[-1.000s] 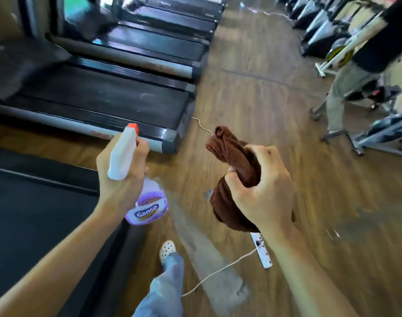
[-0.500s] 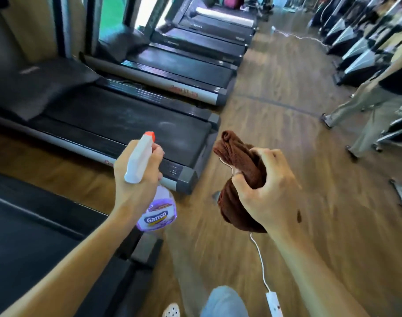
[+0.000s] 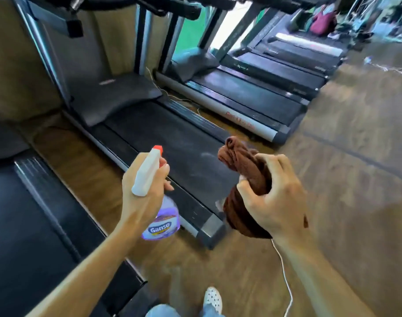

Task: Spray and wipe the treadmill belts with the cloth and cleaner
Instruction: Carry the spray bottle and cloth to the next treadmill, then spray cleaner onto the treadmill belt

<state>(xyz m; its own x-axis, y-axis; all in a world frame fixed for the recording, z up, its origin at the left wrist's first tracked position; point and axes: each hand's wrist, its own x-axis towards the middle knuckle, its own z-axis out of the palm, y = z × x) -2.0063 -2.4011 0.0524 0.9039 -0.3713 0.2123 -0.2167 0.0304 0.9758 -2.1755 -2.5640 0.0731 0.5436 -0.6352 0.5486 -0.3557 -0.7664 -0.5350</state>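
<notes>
Head view: the left hand [image 3: 145, 197] grips a white-triggered purple spray bottle [image 3: 160, 219], the right hand [image 3: 275, 202] clutches a bunched brown cloth [image 3: 243, 179]. Beyond them, the black treadmill belt [image 3: 172, 143] looks dry, apparently unsprayed and unwiped; further treadmills [image 3: 252, 97] wait.

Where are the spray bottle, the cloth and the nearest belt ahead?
spray bottle [image 3: 147, 177]: head view, white trigger head.
cloth [image 3: 235, 154]: head view, upper bunched end.
treadmill belt [image 3: 172, 143]: head view, bare middle.

Both forearms reach forward; the left hand [image 3: 145, 197] grips a white-headed purple spray bottle [image 3: 160, 216], the right hand [image 3: 275, 202] clutches a bunched brown cloth [image 3: 243, 170]
</notes>
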